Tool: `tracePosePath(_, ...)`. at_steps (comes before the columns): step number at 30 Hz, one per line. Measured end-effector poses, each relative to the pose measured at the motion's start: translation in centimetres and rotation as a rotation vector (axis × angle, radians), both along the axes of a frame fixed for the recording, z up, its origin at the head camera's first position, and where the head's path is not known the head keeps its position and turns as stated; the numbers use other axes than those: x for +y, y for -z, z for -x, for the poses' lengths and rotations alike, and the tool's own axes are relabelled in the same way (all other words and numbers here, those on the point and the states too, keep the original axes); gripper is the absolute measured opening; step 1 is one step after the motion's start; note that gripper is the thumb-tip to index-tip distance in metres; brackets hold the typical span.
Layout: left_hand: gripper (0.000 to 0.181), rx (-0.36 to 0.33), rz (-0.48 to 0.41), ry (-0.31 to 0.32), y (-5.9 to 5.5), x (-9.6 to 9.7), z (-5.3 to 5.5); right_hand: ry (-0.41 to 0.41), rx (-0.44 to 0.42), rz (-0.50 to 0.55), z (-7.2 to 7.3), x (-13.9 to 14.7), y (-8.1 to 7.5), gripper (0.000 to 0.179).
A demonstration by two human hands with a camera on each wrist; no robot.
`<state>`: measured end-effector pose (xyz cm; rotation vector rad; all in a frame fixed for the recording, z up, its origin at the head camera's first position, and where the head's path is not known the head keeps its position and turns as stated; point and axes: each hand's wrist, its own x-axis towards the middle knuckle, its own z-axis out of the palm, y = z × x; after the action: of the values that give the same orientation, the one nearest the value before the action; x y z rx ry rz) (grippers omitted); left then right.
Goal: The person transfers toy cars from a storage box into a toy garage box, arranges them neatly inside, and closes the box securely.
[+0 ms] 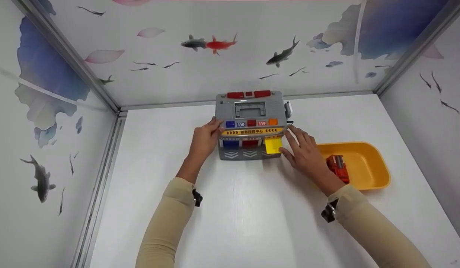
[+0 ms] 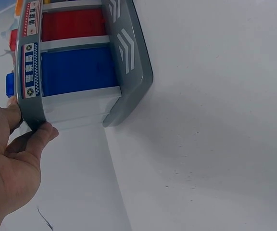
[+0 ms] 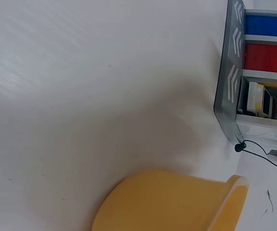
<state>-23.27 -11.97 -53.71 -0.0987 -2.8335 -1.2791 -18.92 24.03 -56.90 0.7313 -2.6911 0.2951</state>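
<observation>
A grey toy rescue station point(image 1: 249, 111) stands against the back wall, its blue door point(image 2: 78, 72) and red door point(image 2: 73, 25) down. The yellow door point(image 1: 273, 146) at its right is swung up and outward. Behind that doorway, in the right wrist view, sits a white toy vehicle point(image 3: 259, 99). My left hand point(image 1: 205, 139) pinches the station's front left roof edge, thumb on top and fingers underneath. At the right side my right hand point(image 1: 302, 152) has its fingers loosely extended, the thumb beside the yellow door; whether it touches is unclear.
A yellow bin point(image 1: 369, 165) lies on the white table to the right, partly behind my right forearm. Inside it is a red toy vehicle point(image 1: 338, 168). A black cord point(image 3: 261, 149) hangs at the station's right side. Patterned panels point(image 1: 159, 74) enclose the table.
</observation>
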Motion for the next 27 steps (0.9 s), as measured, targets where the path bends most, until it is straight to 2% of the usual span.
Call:
tracePosePath(3, 0.043, 0.022, -0.008, 0.009, 0.1, 0.0, 0.0, -0.022, 0.052, -0.055, 0.5, -0.4, 0.0, 0.080)
tracePosePath(6, 0.043, 0.039, -0.006, 0.018, 0.1, -0.1, 0.0, -0.026, 0.069, -0.094, 1.0, -0.9, 0.0, 0.083)
tracePosePath(14, 0.046, 0.048, 0.012, 0.023, -0.2, -0.1, 0.4, -0.012, 0.025, -0.126, 2.0, -1.9, -0.3, 0.090)
tracePosePath(20, 0.044, 0.027, 0.019, 0.009, -0.3, -0.5, 0.0, 0.003, -0.009, -0.148, 2.4, -3.0, 0.0, 0.100)
tracePosePath(27, 0.044, 0.017, 0.008, 0.018, -0.1, -0.2, -0.1, 0.031, -0.030, -0.103, 2.8, -3.4, 0.3, 0.105)
